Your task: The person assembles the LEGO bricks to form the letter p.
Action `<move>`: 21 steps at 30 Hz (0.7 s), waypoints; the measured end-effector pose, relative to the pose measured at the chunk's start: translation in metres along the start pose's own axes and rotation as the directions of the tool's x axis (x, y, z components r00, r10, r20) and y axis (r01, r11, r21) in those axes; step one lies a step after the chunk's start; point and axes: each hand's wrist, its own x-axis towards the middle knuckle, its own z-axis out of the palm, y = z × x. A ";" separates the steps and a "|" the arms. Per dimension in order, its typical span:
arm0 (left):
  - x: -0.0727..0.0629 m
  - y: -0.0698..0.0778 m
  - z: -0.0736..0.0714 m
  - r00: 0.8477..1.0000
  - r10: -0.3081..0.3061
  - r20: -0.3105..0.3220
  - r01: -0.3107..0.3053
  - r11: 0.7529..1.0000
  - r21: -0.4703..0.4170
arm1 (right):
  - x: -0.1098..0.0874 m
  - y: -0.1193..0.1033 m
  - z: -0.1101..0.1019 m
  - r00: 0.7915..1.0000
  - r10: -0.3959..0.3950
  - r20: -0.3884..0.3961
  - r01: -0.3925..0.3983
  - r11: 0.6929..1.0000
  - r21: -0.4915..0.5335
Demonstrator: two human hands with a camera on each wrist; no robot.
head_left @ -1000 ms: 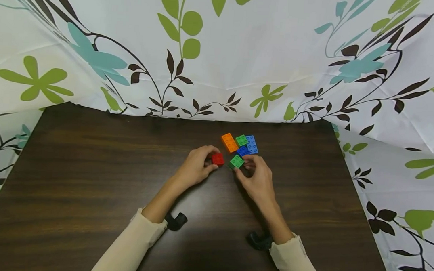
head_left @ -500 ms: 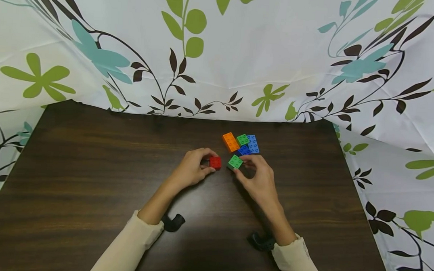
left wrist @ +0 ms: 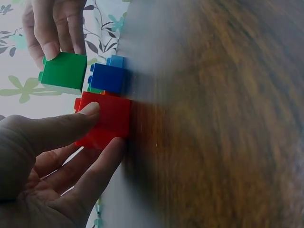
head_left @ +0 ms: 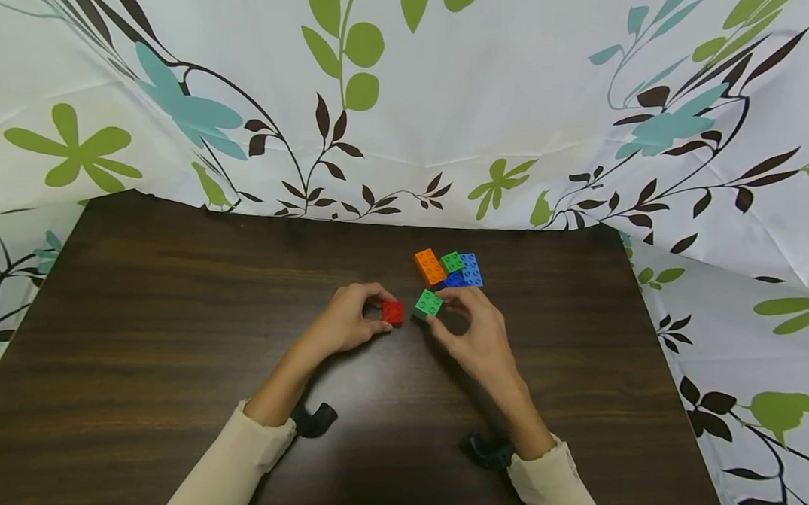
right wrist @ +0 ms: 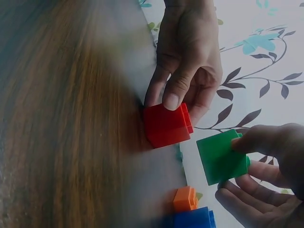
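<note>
My left hand (head_left: 347, 318) pinches a red toy building brick (head_left: 393, 313) between thumb and fingers. In the left wrist view, that red brick (left wrist: 107, 116) is low at the tabletop, studs facing up. To its right, my right hand (head_left: 477, 331) pinches a green brick (head_left: 428, 304) by two sides. The right wrist view has the green brick (right wrist: 222, 156) higher off the table than the red brick (right wrist: 166, 126), a small gap between them. Behind the right hand lie an orange brick (head_left: 429, 266), a second green brick (head_left: 452, 262), a light blue brick (head_left: 471, 270) and a partly hidden dark blue brick (head_left: 454, 279).
The dark wooden table (head_left: 191, 333) spreads out around both hands. A white curtain (head_left: 507, 76) with a leaf print hangs along its back edge and sides. Dark camera mounts (head_left: 313, 420) sit at both wrists.
The red brick has moved left and toward the person in my left hand. My right hand has carried the green brick a little left, away from the dark blue brick. The other bricks stay put.
</note>
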 end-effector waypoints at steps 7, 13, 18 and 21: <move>-0.001 -0.003 -0.003 1.000 -0.012 0.018 0.011 1.000 0.006 | 0.003 -0.004 0.004 0.998 -0.040 0.054 0.038 0.999 0.027; -0.002 -0.001 -0.003 1.000 -0.021 0.015 0.021 1.000 -0.007 | 0.005 -0.006 0.009 0.994 -0.083 0.071 0.079 0.996 0.051; -0.003 0.000 -0.003 1.000 -0.018 0.014 0.019 1.000 -0.020 | 0.008 -0.007 0.014 0.989 -0.124 0.081 0.116 0.989 0.092; -0.004 -0.001 -0.002 1.000 -0.021 0.019 0.022 0.999 -0.028 | 0.009 -0.006 0.017 0.987 -0.126 0.099 0.115 0.987 0.110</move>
